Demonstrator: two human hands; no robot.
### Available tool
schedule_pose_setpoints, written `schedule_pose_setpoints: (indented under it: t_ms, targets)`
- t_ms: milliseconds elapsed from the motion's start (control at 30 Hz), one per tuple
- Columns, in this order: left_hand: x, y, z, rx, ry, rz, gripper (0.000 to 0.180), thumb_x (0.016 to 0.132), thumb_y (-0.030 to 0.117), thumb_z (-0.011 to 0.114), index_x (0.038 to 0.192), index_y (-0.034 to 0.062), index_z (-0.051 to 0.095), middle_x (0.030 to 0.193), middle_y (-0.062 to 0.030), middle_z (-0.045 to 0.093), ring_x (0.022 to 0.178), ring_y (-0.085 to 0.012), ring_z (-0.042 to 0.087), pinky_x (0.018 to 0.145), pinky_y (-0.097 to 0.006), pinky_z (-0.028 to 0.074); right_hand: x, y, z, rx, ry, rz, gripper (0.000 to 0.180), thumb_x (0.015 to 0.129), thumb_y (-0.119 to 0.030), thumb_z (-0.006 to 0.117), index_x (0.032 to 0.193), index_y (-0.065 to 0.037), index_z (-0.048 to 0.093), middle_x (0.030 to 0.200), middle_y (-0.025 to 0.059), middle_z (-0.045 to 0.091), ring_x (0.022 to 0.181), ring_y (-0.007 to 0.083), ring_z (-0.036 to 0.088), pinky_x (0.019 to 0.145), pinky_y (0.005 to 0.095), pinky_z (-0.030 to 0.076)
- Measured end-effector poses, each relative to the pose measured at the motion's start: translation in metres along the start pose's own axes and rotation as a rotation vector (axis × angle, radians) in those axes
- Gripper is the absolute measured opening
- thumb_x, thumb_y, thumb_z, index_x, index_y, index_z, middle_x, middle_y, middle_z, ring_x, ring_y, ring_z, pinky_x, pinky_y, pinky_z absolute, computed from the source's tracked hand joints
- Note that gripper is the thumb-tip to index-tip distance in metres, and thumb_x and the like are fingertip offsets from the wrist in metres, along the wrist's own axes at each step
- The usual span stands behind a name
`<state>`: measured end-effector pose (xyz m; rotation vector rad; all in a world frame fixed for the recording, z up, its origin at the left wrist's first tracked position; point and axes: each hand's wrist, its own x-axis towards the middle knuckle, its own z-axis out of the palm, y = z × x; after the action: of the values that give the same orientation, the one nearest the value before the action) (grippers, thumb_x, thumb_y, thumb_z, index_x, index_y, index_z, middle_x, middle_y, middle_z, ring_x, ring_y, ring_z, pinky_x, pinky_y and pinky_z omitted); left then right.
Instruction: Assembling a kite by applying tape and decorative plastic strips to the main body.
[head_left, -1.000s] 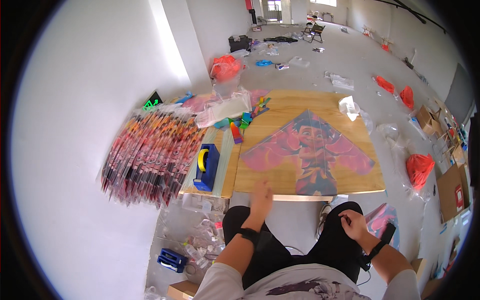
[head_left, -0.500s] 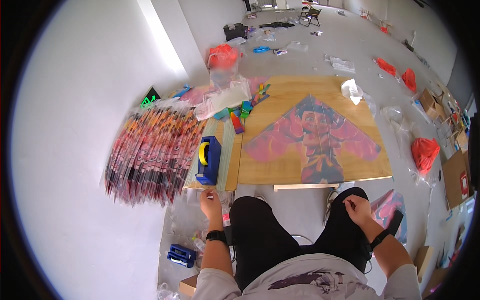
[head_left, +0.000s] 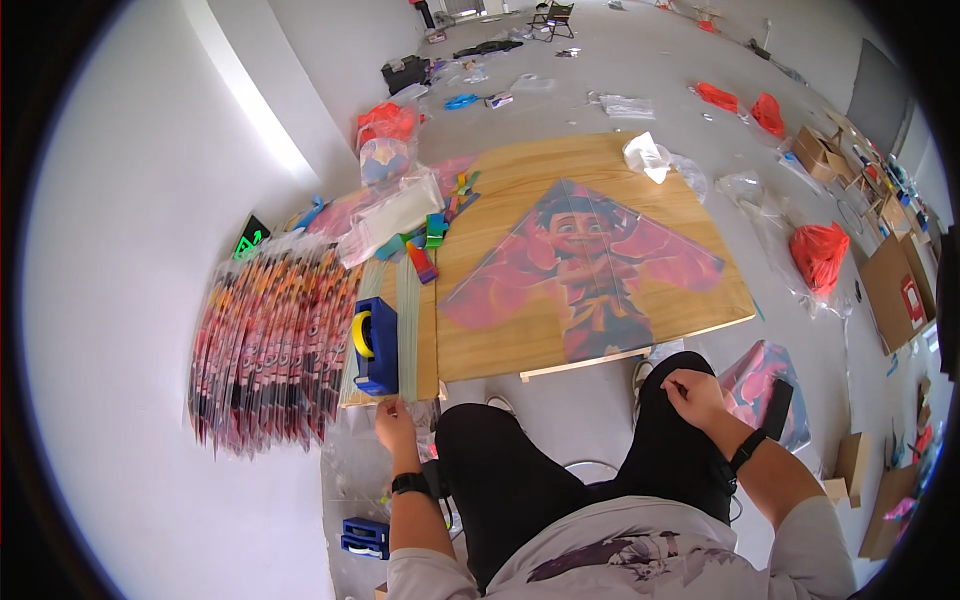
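"While I tag this, where's the left hand (head_left: 396, 430)?"

"Table's (head_left: 520, 160) near edge, just below the blue dispenser (head_left: 380, 345), by the ends of the pale rods (head_left: 409, 330). Fingers bent, tips close together. Can't tell if they're clamped on a rod."

"Right hand (head_left: 697, 397)?"

"On the right thigh (head_left: 645, 435), fingers curled into a loose fist."

"Kite (head_left: 590, 255)?"

"Flat on the table, right of the dispenser, nose pointing away from the person. Cartoon figure on it, pink wings, bottom end by the near edge. Both hands apart from it."

"Around it?"

"Crumpled white paper (head_left: 646, 157) at the far right corner. Coloured strips (head_left: 422, 262) left of the kite, white packet (head_left: 392, 218) next to those. Big upright stack (head_left: 270, 350) of printed packs on the far left."

"Floor?"

"Second dispenser (head_left: 366, 538) lower left, red bag (head_left: 819, 256) right of the table, printed sheet (head_left: 765, 365) beside the right knee."
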<state>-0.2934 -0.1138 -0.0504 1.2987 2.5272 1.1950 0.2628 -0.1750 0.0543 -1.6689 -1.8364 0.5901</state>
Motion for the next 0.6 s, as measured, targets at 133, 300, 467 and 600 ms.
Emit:
schedule_pose_setpoints:
  t_ms: [133,300,467,600]
  targets:
    - [-0.002,0.004,0.001,-0.05,-0.008,-0.012,0.021,0.088,0.027,0.071,0.092,0.0063,0.07,0.084,-0.0111,0.073,0.079,-0.0299,0.07,0.07,-0.041,0.053,0.0,0.006,0.001,-0.006,0.001,0.004,0.01,0.089,-0.015,0.063,0.087,-0.007,0.07,0.076,0.009,0.067,0.063,0.024,0.065,0.059,0.0358,0.05]
    - [-0.006,0.0,-0.001,-0.086,-0.002,0.056,0.021,0.09,0.024,0.07,0.088,0.0037,0.067,0.077,-0.0113,0.069,0.072,-0.0279,0.067,0.066,-0.04,0.051,0.0,0.007,0.001,-0.016,0.009,-0.032,0.01,0.09,-0.013,0.063,0.087,-0.007,0.07,0.074,0.0085,0.067,0.06,0.0204,0.064,0.057,0.0332,0.05]
    - [-0.011,0.0,-0.001,-0.102,0.022,0.061,0.023,0.09,0.024,0.069,0.085,0.0019,0.067,0.075,-0.0123,0.069,0.069,-0.0272,0.066,0.065,-0.039,0.051,0.0,0.007,0.0,-0.017,-0.01,-0.001,0.012,0.088,-0.017,0.063,0.086,-0.009,0.071,0.077,0.009,0.068,0.067,0.0263,0.066,0.061,0.0378,0.051]
    - [-0.014,-0.002,0.0,-0.133,-0.007,0.031,0.024,0.09,0.025,0.069,0.083,0.0012,0.068,0.071,-0.0116,0.068,0.064,-0.024,0.065,0.064,-0.038,0.051,0.0,0.007,0.0,-0.034,-0.027,0.01,0.013,0.088,-0.018,0.062,0.086,-0.009,0.071,0.078,0.009,0.068,0.068,0.0268,0.066,0.062,0.0386,0.051]
